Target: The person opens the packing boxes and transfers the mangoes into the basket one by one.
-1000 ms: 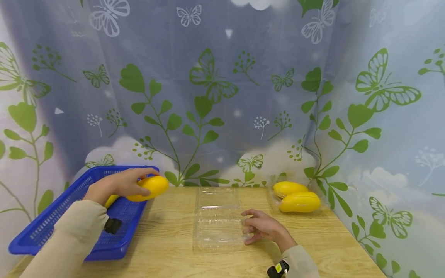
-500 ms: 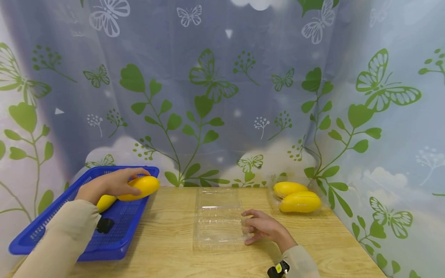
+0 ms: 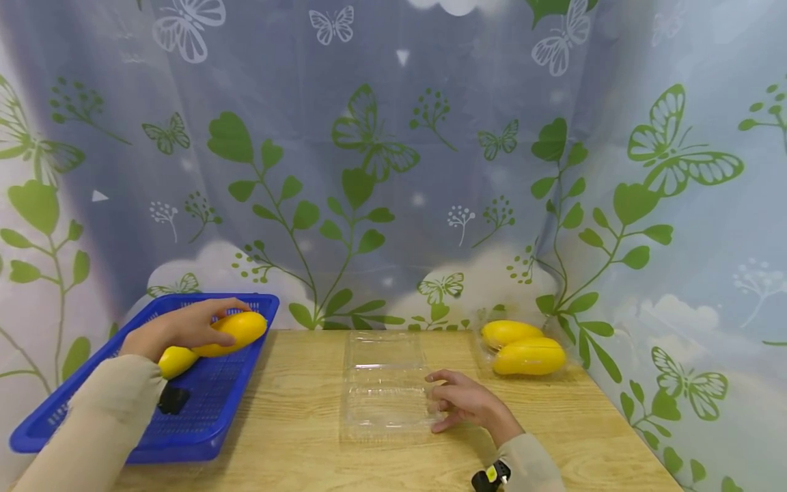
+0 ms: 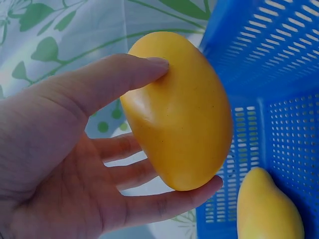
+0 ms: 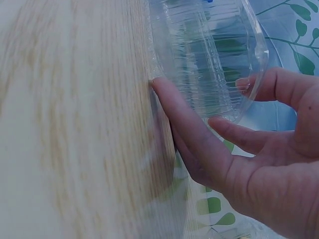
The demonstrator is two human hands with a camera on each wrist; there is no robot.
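My left hand [image 3: 184, 326] holds a yellow mango [image 3: 244, 329] over the right side of the blue basket [image 3: 212, 441]. In the left wrist view the thumb lies across one face of this mango [image 4: 184, 124], with the fingers behind and below it. A second mango [image 3: 177, 362] lies in the basket, partly hidden by that hand. At the table's middle, an opened clear plastic clamshell box [image 3: 387, 410] lies flat. Bent fingers of my right hand [image 3: 470, 403] grip its right side; in the right wrist view one fingertip [image 5: 242, 83] reaches over the rim.
Two more mangoes [image 3: 530, 356] sit in another clear plastic box [image 3: 482, 369] at the back right of the wooden table [image 3: 295, 424]. A patterned curtain [image 3: 393, 205] hangs right behind the table's far edge and along its sides.
My left hand has moved left with the mango, from beyond the basket's right rim back over the basket. The right hand and the clamshell box stay in place.
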